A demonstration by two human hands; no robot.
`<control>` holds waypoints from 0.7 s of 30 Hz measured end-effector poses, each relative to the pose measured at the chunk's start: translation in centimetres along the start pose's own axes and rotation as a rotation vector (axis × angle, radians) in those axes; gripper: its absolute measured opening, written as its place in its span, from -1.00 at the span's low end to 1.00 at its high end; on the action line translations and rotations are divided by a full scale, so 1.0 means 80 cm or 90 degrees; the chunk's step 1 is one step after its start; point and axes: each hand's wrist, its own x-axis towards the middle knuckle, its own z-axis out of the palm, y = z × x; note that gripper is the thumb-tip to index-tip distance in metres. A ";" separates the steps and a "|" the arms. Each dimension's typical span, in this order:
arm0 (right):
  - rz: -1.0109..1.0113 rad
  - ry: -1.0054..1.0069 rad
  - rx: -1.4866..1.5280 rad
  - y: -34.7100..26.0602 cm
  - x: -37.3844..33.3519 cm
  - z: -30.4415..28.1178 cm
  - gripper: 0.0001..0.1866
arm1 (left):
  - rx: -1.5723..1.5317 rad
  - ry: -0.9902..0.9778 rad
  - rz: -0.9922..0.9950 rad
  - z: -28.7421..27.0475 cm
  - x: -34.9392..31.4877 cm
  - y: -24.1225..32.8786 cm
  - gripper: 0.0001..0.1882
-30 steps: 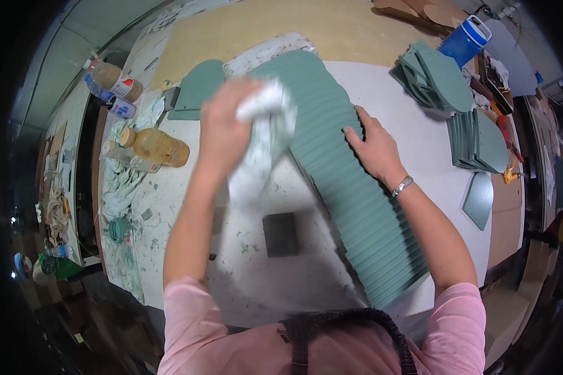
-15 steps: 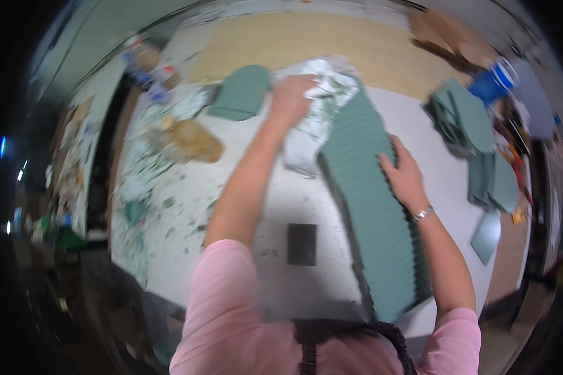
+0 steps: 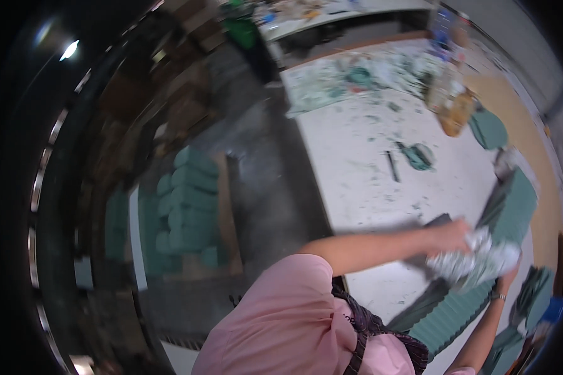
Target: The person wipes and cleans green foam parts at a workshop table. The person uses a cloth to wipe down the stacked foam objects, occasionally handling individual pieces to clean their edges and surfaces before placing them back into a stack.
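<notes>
My left hand (image 3: 449,239) is closed on a crumpled white cloth (image 3: 475,265) stained with green. The cloth lies across the middle of a long row of green, ridged pieces (image 3: 450,322), packed face to face on the table. Beyond the cloth the same row goes on toward the far right. My right hand (image 3: 510,276), with a metal-banded watch at the wrist, is at the row's right side beside the cloth. Its fingers are mostly hidden and blurred.
Green scraps and a dark strip (image 3: 392,165) lie on the white table (image 3: 356,162). A bottle of amber liquid (image 3: 458,117) and a green rounded piece (image 3: 488,129) are farther back. More green pieces (image 3: 532,294) sit at right. Stacked green pieces (image 3: 194,200) stand on the floor at left.
The view has swung left, bringing the floor and its green stacks into sight. My left hand has drawn the cloth along the row toward me, next to my right hand.
</notes>
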 end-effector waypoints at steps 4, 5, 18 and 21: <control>0.256 -0.110 0.133 -0.081 0.034 0.042 -0.27 | 0.173 0.143 -0.030 -0.022 -0.095 -0.103 -0.67; 0.251 -0.153 0.164 -0.070 0.039 0.035 -0.25 | 0.205 0.213 -0.022 -0.029 -0.107 -0.112 -0.63; 0.144 -0.219 0.131 -0.092 -0.089 -0.044 -0.30 | -0.129 0.404 0.040 -0.018 -0.153 -0.017 -0.58; 0.090 -0.220 0.100 -0.085 -0.169 -0.102 -0.33 | 0.039 0.295 0.136 0.040 -0.089 0.014 -0.59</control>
